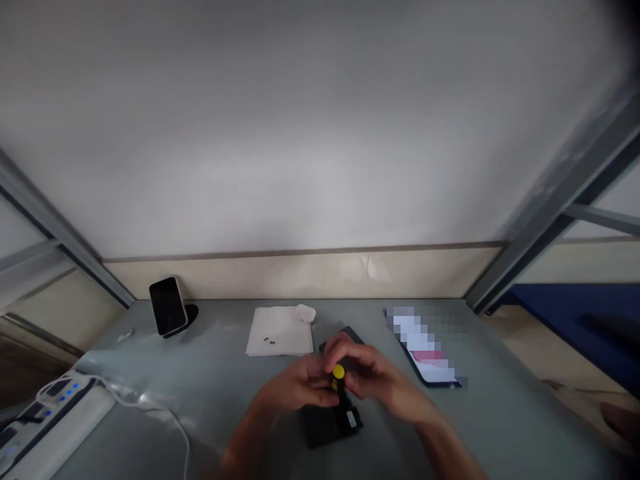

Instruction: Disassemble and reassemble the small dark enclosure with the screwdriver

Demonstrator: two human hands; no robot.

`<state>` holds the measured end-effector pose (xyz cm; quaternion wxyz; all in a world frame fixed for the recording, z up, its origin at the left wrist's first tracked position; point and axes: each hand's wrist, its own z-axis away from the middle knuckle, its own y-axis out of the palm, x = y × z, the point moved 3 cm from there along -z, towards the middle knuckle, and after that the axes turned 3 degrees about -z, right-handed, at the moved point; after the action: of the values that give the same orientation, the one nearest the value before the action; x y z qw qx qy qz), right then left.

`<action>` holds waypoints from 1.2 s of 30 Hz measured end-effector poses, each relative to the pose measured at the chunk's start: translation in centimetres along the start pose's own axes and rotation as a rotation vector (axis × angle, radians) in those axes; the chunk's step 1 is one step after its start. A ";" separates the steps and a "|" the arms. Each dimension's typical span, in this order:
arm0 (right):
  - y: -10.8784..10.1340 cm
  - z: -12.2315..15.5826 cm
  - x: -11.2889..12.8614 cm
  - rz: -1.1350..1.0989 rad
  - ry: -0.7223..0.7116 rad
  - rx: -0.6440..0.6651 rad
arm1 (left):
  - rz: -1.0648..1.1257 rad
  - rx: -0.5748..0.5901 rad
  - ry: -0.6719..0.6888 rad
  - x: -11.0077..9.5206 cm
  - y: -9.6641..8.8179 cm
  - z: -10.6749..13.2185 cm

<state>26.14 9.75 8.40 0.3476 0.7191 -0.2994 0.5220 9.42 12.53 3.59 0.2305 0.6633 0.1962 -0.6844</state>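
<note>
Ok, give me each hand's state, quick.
Left hand: fingers closed on the yellow-topped tool.
Right hand: fingers curled close beside the tool's top; whether it grips cannot be told.

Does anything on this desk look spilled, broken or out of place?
Nothing looks spilled or plainly broken. A small whitish scrap lies alone left of the dark-screened device, perhaps litter. Two tiny dark pieces sit loose on the white paper, possibly placed deliberately.

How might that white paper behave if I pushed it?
The white paper looks thin and flat, so its edge may buckle. The small dark bits on it look loose and could slide off. The rounded white item at its far right corner might drag along.
</note>
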 end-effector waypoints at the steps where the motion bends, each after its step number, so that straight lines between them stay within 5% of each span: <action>1: 0.0 0.0 -0.2 0.001 0.028 -0.005 | 0.033 0.034 -0.003 -0.1 0.1 0.1; 3: 0.2 0.0 -0.5 -0.021 0.066 -0.029 | 0.087 0.038 0.015 -0.5 0.2 0.1; 10: 1.7 -0.8 0.3 0.031 -0.079 -0.037 | -0.021 -0.213 0.086 -1.4 0.6 -0.5; 14: 0.9 -0.6 0.6 0.123 -0.087 -0.041 | -0.085 -0.181 0.172 -1.3 0.8 -0.5; 20: -0.1 0.0 -0.2 -0.027 0.029 -0.018 | 0.027 -0.057 0.087 -1.6 1.1 -0.1; 26: 0.8 -0.4 0.7 0.102 -0.092 -0.033 | -0.112 -0.202 0.108 -2.5 1.1 -0.2; 36: 0.8 -0.1 0.0 0.040 -0.017 -0.022 | -0.041 -0.056 0.096 -1.4 0.4 0.2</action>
<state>25.47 9.42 8.60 0.3425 0.7136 -0.3224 0.5192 9.49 12.17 4.98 0.2255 0.6844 0.2396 -0.6506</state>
